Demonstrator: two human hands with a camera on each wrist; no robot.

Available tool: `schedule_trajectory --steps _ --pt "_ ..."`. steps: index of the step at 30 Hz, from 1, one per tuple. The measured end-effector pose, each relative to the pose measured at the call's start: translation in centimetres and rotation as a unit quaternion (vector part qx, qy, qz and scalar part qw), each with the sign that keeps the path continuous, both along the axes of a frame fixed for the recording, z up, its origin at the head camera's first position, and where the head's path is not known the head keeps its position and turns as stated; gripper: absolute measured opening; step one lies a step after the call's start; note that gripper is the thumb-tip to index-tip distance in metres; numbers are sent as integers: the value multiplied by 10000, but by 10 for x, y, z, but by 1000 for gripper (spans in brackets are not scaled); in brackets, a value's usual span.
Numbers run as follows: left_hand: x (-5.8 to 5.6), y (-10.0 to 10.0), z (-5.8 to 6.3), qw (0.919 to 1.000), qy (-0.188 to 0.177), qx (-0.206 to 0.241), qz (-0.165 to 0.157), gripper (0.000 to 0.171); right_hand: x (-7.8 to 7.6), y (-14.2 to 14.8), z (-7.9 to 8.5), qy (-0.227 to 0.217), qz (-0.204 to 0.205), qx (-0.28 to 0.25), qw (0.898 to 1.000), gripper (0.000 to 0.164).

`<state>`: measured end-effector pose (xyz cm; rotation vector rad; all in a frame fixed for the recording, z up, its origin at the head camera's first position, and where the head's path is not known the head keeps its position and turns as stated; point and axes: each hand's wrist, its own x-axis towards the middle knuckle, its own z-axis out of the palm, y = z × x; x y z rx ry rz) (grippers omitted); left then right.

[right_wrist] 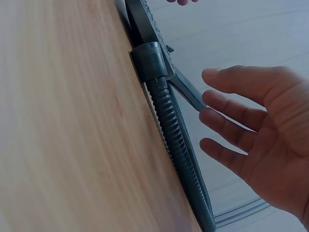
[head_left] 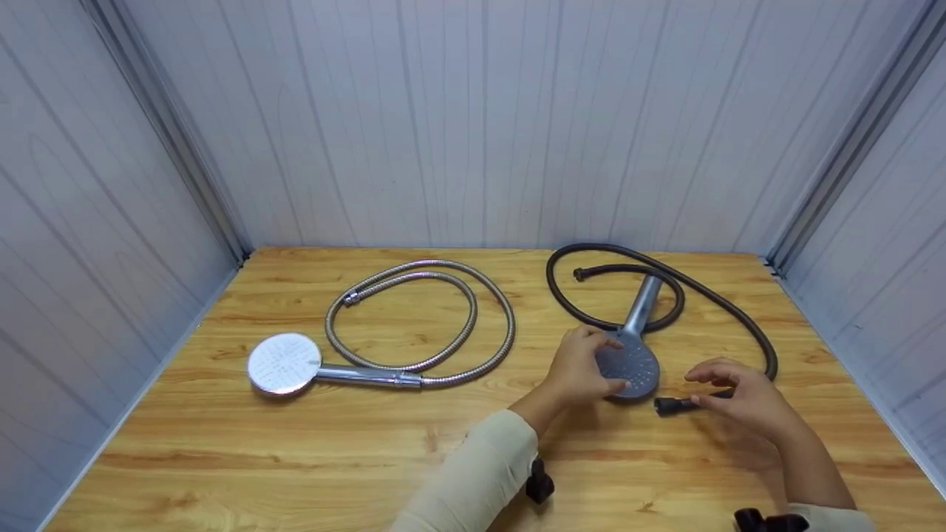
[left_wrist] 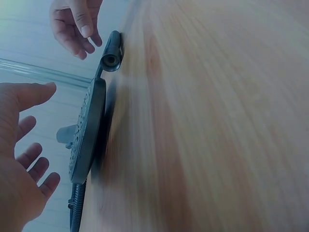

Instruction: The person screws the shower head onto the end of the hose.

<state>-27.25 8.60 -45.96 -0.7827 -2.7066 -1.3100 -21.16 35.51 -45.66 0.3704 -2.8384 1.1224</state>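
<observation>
The grey shower head (head_left: 634,368) lies face up on the wood-grain worktop (head_left: 295,458), probably rigid and slippery; grip its handle (head_left: 641,307). The black hose (right_wrist: 173,123) should bend easily, best taken by its fitting (right_wrist: 149,62). The left hand (head_left: 580,369) and right hand (head_left: 750,403) hover near them, fingers parted, gripping nothing. Pale walls (head_left: 473,125) close three sides.

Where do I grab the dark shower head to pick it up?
By its handle, I'd say. Come from above and squeeze its two long sides. The handle is slim and straight and slants up off the table, while the round face is wide and flat. Watch out for the dark hose looping around there.
</observation>
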Motion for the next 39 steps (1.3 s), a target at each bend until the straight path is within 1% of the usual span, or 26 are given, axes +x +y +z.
schedule_trajectory --steps 6,10,13,18,23,27,30,33,39 --pt "-3 10 -1 9999 34 -128 103 53 -1 3 -1 -58 139 120 9998 28" --pt "-4 17 -1 9991 -31 -287 300 55 -4 4 -2 -137 252 134 9995 29" --pt "-5 22 -1 9974 -90 -527 476 57 -6 6 -5 -200 306 141 9992 30" --pt "-6 27 -4 9936 -68 -955 602 63 -9 8 -10 -466 282 -144 9984 30" --pt "-6 26 -9 9868 59 -1494 615 68 -12 8 -14 -616 268 -434 9968 28" --pt "-7 24 -10 9804 237 -1875 563 69 -13 8 -17 -769 222 -503 9955 26" --pt "-6 23 -9 9776 320 -2019 501 68 -13 7 -18 -880 162 -414 9951 27" --pt "-7 22 -9 9758 353 -2107 465 64 -12 6 -19 -891 110 -305 9955 26" --pt "-7 17 -10 9779 344 -2044 272 57 -9 3 -21 -1074 -134 -312 9936 24"
